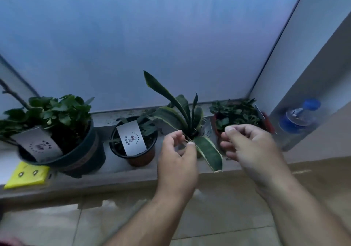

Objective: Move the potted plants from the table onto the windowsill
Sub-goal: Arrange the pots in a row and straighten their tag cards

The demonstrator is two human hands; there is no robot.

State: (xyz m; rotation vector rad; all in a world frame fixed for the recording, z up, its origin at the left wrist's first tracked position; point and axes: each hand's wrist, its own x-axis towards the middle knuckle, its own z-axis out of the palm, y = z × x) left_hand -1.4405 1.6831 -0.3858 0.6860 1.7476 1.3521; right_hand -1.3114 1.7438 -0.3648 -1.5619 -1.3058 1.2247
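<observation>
Four potted plants (pixel 185 116) on windowsill (pixel 117 171) | left hand (pixel 177 162) pinches snake plant leaf (pixel 208 154) | right hand (pixel 250 147) loosely curled, empty

No wording can be read anywhere. A white card (pixel 131 140) standing in the small brown pot (pixel 139 157) carries a dark emblem, a small figure under an arc of dots, with any lettering too small to make out. A second card (pixel 38 144) in the large dark pot (pixel 79 156) bears a similar printed mark, blurred. The label on the water bottle (pixel 299 117) shows only as a blue band.
</observation>
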